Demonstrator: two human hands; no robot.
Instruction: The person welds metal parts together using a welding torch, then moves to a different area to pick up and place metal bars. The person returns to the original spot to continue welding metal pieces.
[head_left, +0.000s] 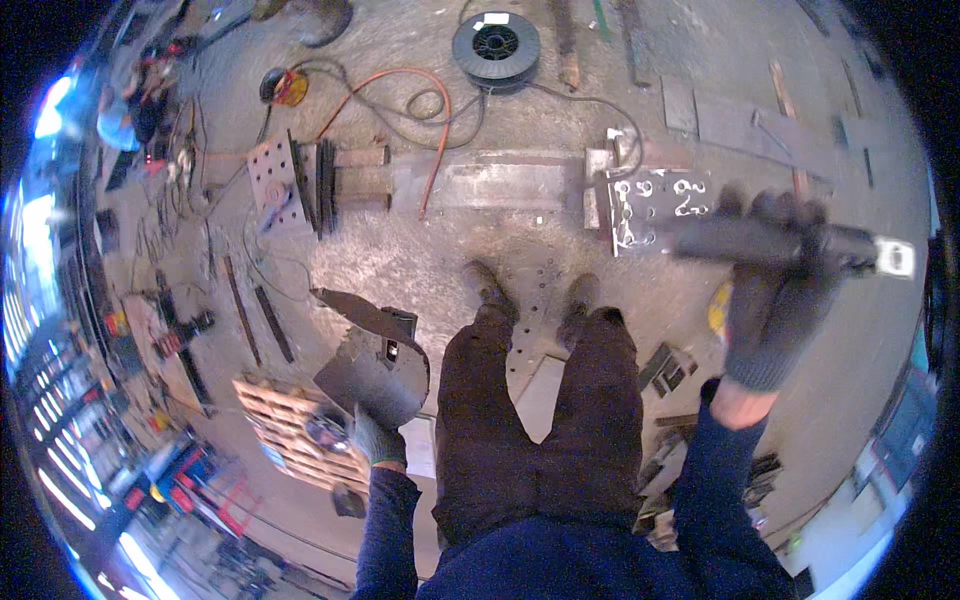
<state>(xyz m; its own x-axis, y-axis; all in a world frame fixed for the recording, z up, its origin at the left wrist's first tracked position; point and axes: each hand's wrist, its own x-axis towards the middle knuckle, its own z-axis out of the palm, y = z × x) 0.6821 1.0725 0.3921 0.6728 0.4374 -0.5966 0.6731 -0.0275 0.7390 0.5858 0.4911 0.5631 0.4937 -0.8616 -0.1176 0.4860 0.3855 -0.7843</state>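
Observation:
My left hand (378,440), in a grey glove, is closed on the lower edge of a dark welding shield (370,375) with a small window, held left of my legs. My right hand (785,300), also gloved, is raised at the right and wrapped round a long dark cylindrical object (735,245) with a pale square end; motion blur hides its kind. Ahead of my boots a steel beam (490,182) lies across the floor. At its right end is a plate with holes and white markings (650,205), close to the dark object.
Beyond the beam stands a wire spool (497,55), with an orange hose (440,110) and cables around it. A perforated plate (275,190) is at the beam's left end. A wooden pallet (290,425) lies at lower left, steel offcuts (668,370) right of my legs.

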